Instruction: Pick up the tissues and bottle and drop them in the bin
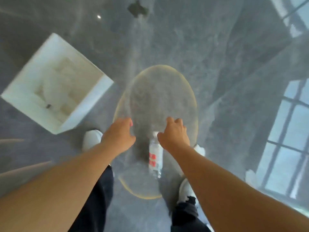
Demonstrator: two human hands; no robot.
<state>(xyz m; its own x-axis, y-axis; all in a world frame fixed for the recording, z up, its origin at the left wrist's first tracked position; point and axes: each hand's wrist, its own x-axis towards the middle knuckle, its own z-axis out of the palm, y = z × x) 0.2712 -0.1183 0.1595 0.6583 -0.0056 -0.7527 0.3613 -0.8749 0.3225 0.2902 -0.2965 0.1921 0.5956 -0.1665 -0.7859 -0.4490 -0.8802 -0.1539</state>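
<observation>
A clear plastic bottle (155, 158) with a white cap and a red-printed label stands on a round glass table (192, 92) below me. My right hand (173, 134) hovers just right of the cap, fingers spread and curled, thumb close to the cap, nothing in its grasp. My left hand (118, 134) hangs to the left of the bottle, also with fingers apart and holding nothing. A white square bin (93, 104) stands on the floor to the left, with pale crumpled shapes (53, 87) inside that look like tissues. The picture is blurred.
My white shoes (91, 138) (185, 188) and dark trousers show beneath the table. A blurred white lump (199, 149) lies by the table's right edge and another (250, 178) on the glossy grey floor at the right, where windows are reflected.
</observation>
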